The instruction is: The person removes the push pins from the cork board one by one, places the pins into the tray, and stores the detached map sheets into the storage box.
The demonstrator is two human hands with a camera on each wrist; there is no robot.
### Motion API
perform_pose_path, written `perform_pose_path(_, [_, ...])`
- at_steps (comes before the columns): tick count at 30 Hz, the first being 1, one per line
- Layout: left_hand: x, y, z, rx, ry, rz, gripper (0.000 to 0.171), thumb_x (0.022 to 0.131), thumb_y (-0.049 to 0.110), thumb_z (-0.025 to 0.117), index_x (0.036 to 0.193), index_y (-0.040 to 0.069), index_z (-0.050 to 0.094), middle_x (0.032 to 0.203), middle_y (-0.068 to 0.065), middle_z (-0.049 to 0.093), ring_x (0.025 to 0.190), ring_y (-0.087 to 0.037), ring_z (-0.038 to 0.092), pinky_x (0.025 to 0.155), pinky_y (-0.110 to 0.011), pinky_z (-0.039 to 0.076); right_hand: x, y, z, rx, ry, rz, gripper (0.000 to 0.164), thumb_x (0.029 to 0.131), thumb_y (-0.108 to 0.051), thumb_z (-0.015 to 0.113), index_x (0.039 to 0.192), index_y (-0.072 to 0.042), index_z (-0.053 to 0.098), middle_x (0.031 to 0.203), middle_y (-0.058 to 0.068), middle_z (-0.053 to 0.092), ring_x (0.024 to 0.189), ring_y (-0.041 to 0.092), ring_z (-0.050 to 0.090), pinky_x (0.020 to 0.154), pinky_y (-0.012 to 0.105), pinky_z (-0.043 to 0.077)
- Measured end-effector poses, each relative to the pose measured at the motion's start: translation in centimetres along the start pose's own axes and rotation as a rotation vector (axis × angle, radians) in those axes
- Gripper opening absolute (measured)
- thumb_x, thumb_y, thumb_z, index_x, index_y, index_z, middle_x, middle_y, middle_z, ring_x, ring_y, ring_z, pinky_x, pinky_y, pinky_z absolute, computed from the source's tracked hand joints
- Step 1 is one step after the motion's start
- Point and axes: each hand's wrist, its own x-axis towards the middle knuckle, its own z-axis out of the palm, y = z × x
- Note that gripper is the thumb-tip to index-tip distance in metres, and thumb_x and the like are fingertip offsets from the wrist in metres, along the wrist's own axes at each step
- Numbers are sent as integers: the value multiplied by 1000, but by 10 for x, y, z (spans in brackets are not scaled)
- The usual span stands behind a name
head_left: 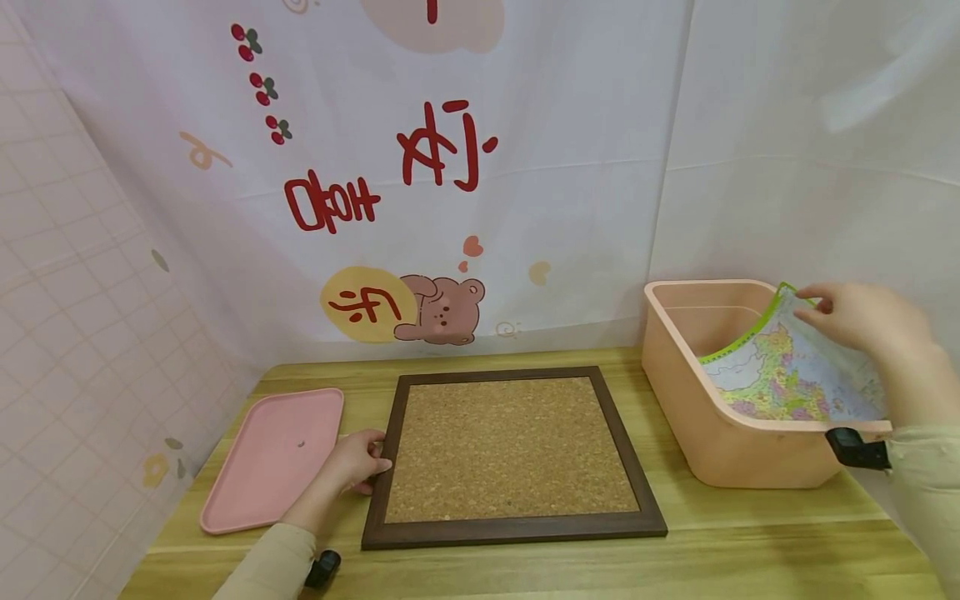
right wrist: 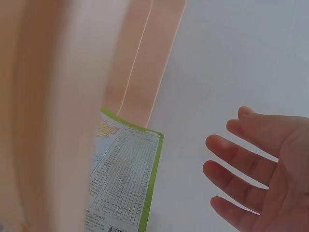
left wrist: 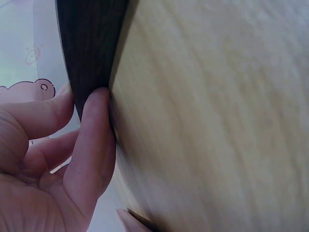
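Observation:
A corkboard [head_left: 517, 446] in a dark brown wooden frame lies flat on the table. At its left edge, my left hand [head_left: 358, 462] pinches the frame between thumb and fingers. Close up in the left wrist view, those fingers [left wrist: 91, 140] are wrapped about the dark frame [left wrist: 89, 43]. On the right, a printed map [head_left: 787, 367] with a green border stands curved inside a peach plastic bin [head_left: 690, 417]. My right hand [head_left: 862, 312] is by the map's upper corner. In the right wrist view this hand [right wrist: 260, 174] has spread, half-bent fingers, with a gap between it and the map [right wrist: 128, 179].
A pink tray [head_left: 277, 458] lies left of the corkboard, beside my left forearm. Everything stands on a wood-grain table [head_left: 480, 575]. Behind it hangs a white printed curtain [head_left: 570, 167], and a pale tiled-pattern wall [head_left: 67, 333] runs along the left.

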Motion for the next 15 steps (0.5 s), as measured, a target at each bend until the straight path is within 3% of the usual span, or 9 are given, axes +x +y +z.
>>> perform_pose_path(15, [0,1,1,0,5,-5,50,88,-5,69,135,-10,51,87,-9,49,75,-20,53,50,-36,56,-16,-19,8,50,96,-93,45,102,-25,56,132,8,49,103,32,61,89,47,58,71,63,44])
